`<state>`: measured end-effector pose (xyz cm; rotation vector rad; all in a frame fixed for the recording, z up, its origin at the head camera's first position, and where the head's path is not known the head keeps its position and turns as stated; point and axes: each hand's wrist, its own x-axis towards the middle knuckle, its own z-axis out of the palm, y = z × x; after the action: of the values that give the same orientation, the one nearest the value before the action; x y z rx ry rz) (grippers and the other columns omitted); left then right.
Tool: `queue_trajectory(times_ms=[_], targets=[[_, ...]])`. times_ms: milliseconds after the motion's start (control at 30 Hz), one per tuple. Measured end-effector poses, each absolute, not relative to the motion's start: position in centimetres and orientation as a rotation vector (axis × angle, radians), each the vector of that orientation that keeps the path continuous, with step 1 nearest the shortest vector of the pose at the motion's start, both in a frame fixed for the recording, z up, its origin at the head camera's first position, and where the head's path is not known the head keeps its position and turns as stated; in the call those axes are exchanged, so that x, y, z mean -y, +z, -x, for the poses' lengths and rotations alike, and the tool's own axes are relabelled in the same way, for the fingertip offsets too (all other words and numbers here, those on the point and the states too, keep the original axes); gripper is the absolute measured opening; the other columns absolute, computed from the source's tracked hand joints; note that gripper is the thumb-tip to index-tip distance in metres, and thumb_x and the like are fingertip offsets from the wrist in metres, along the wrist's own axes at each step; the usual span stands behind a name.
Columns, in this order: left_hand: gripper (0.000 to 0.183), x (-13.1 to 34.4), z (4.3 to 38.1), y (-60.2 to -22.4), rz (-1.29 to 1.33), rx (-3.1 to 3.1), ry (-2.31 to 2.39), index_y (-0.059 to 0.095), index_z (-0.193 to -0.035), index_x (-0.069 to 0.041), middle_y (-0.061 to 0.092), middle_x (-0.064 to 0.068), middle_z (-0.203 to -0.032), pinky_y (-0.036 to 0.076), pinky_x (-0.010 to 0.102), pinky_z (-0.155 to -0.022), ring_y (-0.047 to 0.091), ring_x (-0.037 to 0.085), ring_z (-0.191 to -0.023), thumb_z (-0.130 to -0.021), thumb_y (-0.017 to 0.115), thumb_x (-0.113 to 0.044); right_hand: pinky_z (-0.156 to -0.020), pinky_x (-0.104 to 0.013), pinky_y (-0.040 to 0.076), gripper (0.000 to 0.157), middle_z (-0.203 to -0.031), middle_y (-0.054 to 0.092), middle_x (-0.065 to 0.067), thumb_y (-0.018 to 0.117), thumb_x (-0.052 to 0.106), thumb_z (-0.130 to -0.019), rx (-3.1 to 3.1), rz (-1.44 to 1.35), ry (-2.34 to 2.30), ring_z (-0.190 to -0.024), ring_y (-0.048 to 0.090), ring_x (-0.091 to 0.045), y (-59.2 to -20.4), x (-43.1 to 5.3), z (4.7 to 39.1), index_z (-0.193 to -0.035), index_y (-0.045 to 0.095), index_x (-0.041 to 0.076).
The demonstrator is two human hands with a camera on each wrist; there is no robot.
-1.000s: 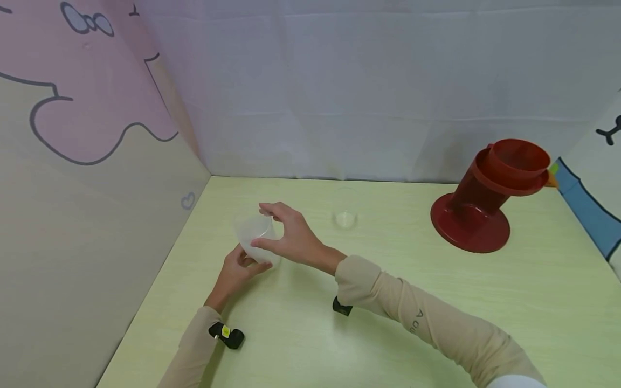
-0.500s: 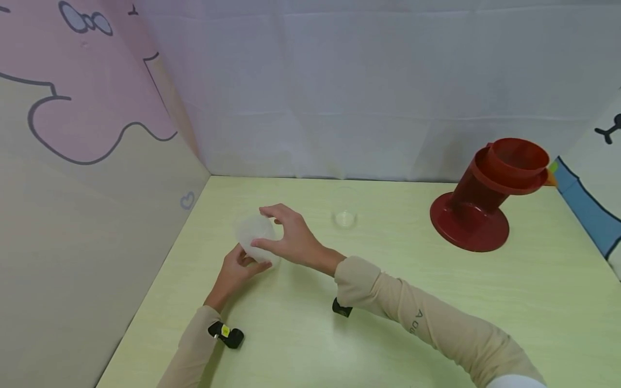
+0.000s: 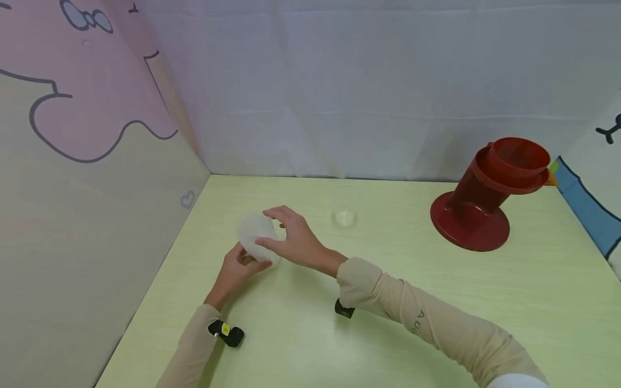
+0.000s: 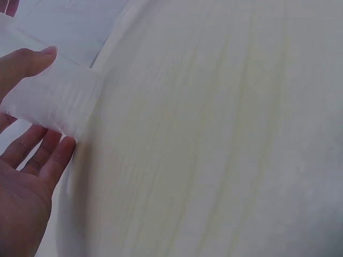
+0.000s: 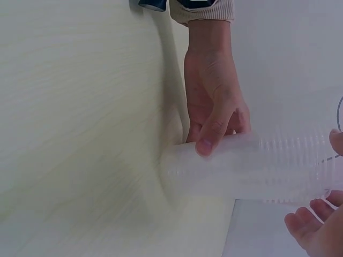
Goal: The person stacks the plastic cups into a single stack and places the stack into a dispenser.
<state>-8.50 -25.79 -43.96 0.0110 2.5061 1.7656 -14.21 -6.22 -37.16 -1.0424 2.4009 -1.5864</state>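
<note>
My left hand [image 3: 237, 272] holds the lower end of a stack of translucent ribbed plastic cups [image 5: 236, 168], its thumb on the near side and fingers on the other. The stack leans in the head view, at the left part of the table. Around its upper, rim end my right hand [image 3: 296, 237] curves, thumb [image 5: 336, 142] on one side and fingertips [image 5: 305, 222] on the other. How firmly these fingers press is hard to see. In the left wrist view the stack [image 4: 53, 101] lies between the left thumb and fingers.
A single clear cup [image 3: 345, 215] stands on the pale green table [image 3: 388, 226] beyond the right hand. Farther right is a dark red holder [image 3: 473, 223] with a round base and a wide red ring-shaped top. Printed fabric walls [image 3: 339, 91] enclose the back and sides.
The right hand has shifted slightly right along the stack's rim end. The stack's open end looks whiter than a second ago. The left hand stays almost still.
</note>
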Motion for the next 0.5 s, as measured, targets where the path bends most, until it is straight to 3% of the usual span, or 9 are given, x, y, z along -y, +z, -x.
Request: queue_trajectory(times_ms=[167, 300, 500], targets=[[0.072, 26.5, 9.1, -45.7, -0.003, -2.482, 1.799, 0.04, -0.139, -0.011, 0.045, 0.01, -0.138, 0.045, 0.047, -0.095, 0.052, 0.032, -0.117, -0.079, 0.078, -0.014, -0.089, -0.03, 0.047, 0.057, -0.126, 0.054, -0.005, 0.071, 0.029, -0.085, -2.388, 1.022, -1.591, -0.113, 0.051, -0.021, -37.4, 6.0, 14.1, -0.133, 0.051, 0.003], [0.072, 26.9, 9.4, -46.8, 0.01, -2.491, 1.799, 0.041, -0.138, -0.017, 0.046, 0.004, -0.137, 0.047, 0.04, -0.094, 0.053, 0.027, -0.116, -0.078, 0.08, -0.021, -0.087, -0.028, 0.047, 0.057, -0.124, 0.055, -0.004, 0.071, 0.029, -0.086, -2.411, 1.014, -1.576, -0.109, 0.05, -0.015, -37.5, 5.8, 14.0, -0.133, 0.051, 0.005], [0.072, 26.8, 9.3, -47.1, -0.002, -2.508, 1.818, 0.043, -0.137, -0.016, 0.048, 0.005, -0.134, 0.049, 0.035, -0.089, 0.055, 0.027, -0.114, -0.076, 0.081, -0.023, -0.087, -0.03, 0.047, 0.056, -0.126, 0.054, -0.003, 0.071, 0.028, -0.086, -2.402, 1.02, -1.571, -0.108, 0.05, -0.016, -37.5, 5.1, 13.6, -0.134, 0.051, 0.008]])
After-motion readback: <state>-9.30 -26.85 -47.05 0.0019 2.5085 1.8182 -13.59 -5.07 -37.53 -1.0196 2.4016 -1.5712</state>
